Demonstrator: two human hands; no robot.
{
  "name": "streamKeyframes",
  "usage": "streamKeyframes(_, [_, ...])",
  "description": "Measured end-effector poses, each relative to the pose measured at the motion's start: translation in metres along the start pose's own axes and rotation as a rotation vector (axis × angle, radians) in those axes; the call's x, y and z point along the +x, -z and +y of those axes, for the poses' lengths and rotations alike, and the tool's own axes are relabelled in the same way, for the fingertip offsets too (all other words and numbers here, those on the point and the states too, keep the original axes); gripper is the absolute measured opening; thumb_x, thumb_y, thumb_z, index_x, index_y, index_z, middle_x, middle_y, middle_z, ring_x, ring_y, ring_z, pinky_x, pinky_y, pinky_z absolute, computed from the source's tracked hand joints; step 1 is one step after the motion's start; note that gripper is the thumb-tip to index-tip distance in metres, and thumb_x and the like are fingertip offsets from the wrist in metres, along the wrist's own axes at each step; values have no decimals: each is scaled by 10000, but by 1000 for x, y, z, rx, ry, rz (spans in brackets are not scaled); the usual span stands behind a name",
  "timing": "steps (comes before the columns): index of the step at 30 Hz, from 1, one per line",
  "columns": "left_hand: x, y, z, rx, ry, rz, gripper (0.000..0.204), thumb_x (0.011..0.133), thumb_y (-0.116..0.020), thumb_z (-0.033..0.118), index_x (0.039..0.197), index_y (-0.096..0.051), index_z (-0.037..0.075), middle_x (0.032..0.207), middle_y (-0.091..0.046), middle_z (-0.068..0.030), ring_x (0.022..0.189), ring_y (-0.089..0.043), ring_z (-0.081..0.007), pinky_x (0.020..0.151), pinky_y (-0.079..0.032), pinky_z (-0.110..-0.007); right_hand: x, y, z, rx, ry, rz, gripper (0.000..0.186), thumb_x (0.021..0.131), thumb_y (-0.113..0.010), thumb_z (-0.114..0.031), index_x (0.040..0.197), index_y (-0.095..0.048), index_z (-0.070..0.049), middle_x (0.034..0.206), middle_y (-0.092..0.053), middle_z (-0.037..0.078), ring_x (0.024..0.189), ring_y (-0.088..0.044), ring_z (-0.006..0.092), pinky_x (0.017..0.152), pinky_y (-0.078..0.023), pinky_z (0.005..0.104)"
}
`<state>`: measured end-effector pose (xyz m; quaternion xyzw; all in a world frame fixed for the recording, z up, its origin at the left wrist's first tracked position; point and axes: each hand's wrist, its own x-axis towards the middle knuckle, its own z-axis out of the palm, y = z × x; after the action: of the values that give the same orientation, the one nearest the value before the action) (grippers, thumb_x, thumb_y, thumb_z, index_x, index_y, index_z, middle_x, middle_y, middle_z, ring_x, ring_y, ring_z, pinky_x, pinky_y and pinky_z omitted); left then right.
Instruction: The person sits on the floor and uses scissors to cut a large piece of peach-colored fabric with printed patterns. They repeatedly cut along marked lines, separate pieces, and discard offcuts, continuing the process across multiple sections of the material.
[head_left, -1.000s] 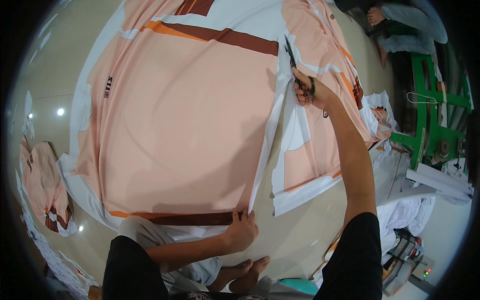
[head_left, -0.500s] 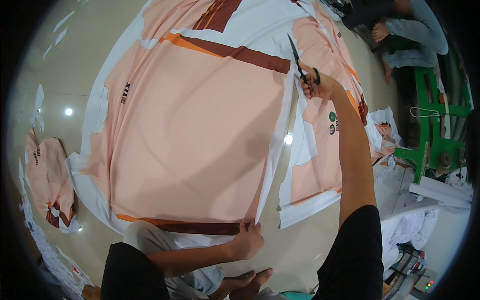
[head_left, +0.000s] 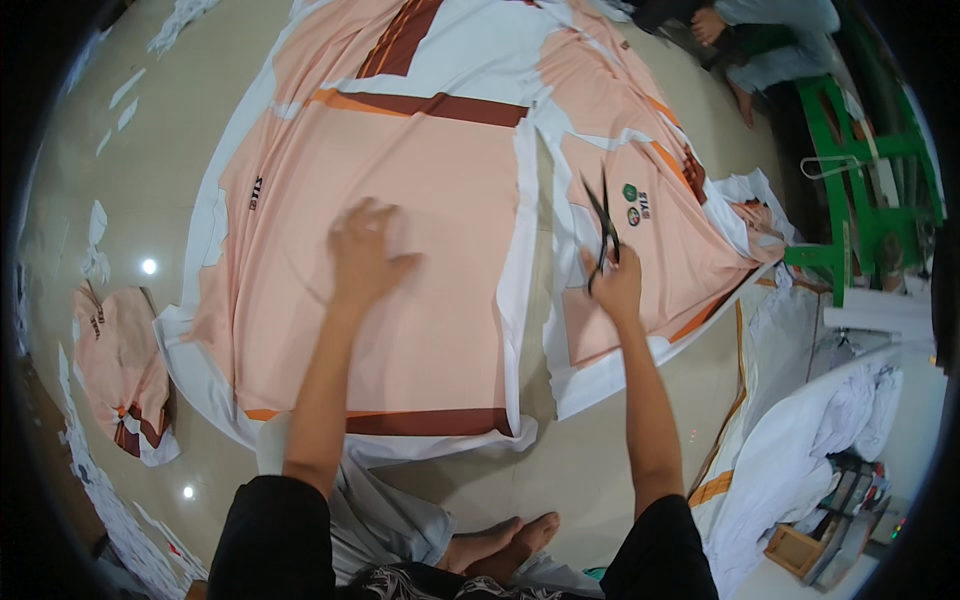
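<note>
A broad sheet of peach fabric point(head_left: 430, 300) with white margins and brown and orange bands lies spread on the floor. Over its middle hovers or rests my left hand point(head_left: 366, 250), fingers apart and a little blurred, holding nothing. My right hand point(head_left: 615, 285) grips black scissors point(head_left: 605, 222) by the handles, their blades parted and pointing away from me. Beneath the scissors is a second peach panel point(head_left: 600, 330) with small round badges and a white edge. A gap runs between the two panels, narrowing toward the far end.
A bundled peach piece point(head_left: 122, 360) lies at the left, near white scraps point(head_left: 95, 490). At the right stand a green metal frame point(head_left: 850, 190) and a heap of white cloth point(head_left: 840, 420). Another person's leg point(head_left: 775, 75) shows at the far right. My feet point(head_left: 500, 540) are close in front.
My left hand has let go of the fabric's near corner and moved up over its middle. My right hand has come back toward me with the scissors, whose blades have opened.
</note>
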<state>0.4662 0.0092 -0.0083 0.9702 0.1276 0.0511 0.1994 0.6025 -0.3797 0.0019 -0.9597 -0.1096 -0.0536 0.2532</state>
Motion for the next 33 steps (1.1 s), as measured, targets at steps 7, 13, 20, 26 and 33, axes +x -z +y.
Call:
streamKeyframes(7, [-166,13,-31,118,-28,-301,758,687,-845,531,1332,-616,205,1385,-491,-103,1237,-487,-407,942,-443,-650,-248,72,92,-126,-104,113,571,782,-866,-333,1059,-538,44,1030,-541,255,1011,-528,463,853,-425,528])
streamKeyframes(13, [-213,89,50,-58,-309,-1665,615,896,-705,500,1316,-664,53,1344,-649,-217,1295,-586,-367,1093,-440,-457,-398,222,165,-278,-529,-148,468,828,-814,-334,1040,-599,24,996,-606,223,983,-590,445,856,-461,510])
streamKeyframes(20, [-50,18,-80,70,30,-81,881,917,-568,685,1518,-430,55,1509,-460,-275,1420,-409,-413,1166,-300,-526,-251,77,108,-65,-143,258,588,872,-780,-312,1278,-562,55,1209,-612,259,1170,-559,436,1000,-441,497])
streamKeyframes(26, [-140,24,-188,245,483,-247,1349,773,-498,926,1641,-36,2,1672,-193,-297,1576,-81,-445,1255,-26,-580,-301,68,97,-246,-173,359,643,847,-806,-350,1276,-564,63,1187,-627,246,1180,-556,419,1027,-414,504])
streamKeyframes(33, [-139,61,-250,374,136,-438,1091,830,-695,683,1508,-365,-105,1475,-494,-329,1377,-493,-448,1137,-408,-491,-332,112,60,-33,-302,-74,572,842,-790,-468,1025,-644,54,940,-658,180,926,-625,347,834,-498,467])
